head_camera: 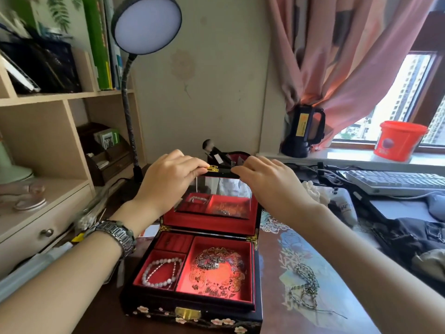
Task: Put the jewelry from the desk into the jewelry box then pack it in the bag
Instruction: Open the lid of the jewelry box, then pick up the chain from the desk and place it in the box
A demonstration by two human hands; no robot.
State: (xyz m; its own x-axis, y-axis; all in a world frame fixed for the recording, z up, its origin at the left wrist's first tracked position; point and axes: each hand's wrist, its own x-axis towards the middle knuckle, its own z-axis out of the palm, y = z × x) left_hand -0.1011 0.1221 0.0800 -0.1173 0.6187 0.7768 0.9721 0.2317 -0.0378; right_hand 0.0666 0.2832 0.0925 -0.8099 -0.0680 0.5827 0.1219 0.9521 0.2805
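Note:
A black lacquer jewelry box [134,302] with a red lining stands open on the desk in front of me. A pale bead bracelet [160,271] lies in its front left compartment and a dark silver piece [212,262] in the large right one. The mirrored lid [216,220] stands upright. My left hand [168,177] and my right hand [267,177] both grip the lid's top edge, either side of the gold clasp [213,168]. A dark braided cord [305,280] lies on the desk to the right of the box. A dark bag [404,235] lies further right.
A desk lamp [147,25] rises behind the box. A makeup pouch with a brush [226,157] stands just behind the lid. Wooden shelves and a drawer [48,227] fill the left. A keyboard [395,182], a black flashlight [303,131] and an orange bucket [399,141] sit at the right.

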